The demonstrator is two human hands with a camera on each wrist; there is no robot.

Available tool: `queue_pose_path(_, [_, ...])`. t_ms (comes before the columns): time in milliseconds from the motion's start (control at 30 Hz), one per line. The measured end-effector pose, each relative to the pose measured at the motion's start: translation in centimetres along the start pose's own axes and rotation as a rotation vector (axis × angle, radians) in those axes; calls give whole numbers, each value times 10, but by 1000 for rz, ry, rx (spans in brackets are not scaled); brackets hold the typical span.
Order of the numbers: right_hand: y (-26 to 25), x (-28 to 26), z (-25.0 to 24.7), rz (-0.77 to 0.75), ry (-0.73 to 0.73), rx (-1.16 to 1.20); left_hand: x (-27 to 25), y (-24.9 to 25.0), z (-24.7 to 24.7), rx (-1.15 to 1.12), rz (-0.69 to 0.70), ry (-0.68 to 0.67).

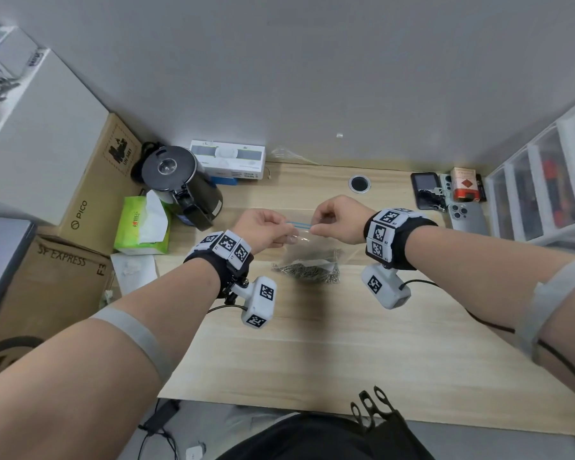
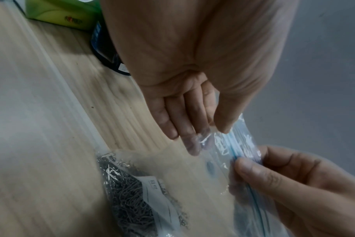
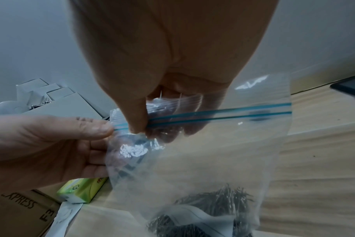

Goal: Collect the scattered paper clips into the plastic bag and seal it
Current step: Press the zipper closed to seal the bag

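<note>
A clear plastic zip bag [image 1: 307, 247] hangs upright over the wooden table [image 1: 312, 343], with a heap of metal paper clips [image 1: 307, 272] at its bottom near the tabletop. My left hand [image 1: 287, 235] pinches the bag's left top corner. My right hand [image 1: 314, 227] pinches the blue zip strip [image 1: 299, 224] just beside it. In the right wrist view the right hand [image 3: 148, 129] has its thumb on the zip strip [image 3: 223, 113], which still shows as two separate lines to the right. The left wrist view shows the left hand [image 2: 215, 134] on the bag [image 2: 192, 176] above the paper clips [image 2: 128, 200].
A black kettle [image 1: 180, 184] and a green tissue box [image 1: 143, 227] stand at the table's left. Phones [image 1: 425, 190], a red box [image 1: 465, 184] and clear drawers [image 1: 538, 194] sit at the right. Cardboard boxes [image 1: 90, 194] line the left edge. A cable hole [image 1: 359, 184] lies behind the hands.
</note>
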State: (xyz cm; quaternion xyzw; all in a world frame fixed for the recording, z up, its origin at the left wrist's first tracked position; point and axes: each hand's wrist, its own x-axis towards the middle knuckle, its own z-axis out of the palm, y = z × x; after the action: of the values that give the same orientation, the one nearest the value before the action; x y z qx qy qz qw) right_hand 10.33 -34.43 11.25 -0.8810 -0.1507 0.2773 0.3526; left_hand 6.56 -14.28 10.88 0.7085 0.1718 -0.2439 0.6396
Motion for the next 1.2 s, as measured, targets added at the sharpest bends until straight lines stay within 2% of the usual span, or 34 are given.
queue_pose_path(333, [-11, 8, 6, -52, -15, -6, 2, -4, 1, 39, 41, 6])
queue_pose_path(567, [-13, 11, 8, -57, -6, -7, 5, -5, 1, 157, 109, -39])
queue_pose_path(800, [-14, 10, 8, -99, -26, 26, 7, -8, 1, 263, 155, 50])
queue_pose_path(933, [-14, 11, 6, -88, -25, -25, 5, -8, 3, 235, 162, 63])
queue_pose_path(1200, [-3, 7, -14, -43, -52, -154, 9, -4, 3, 263, 166, 187])
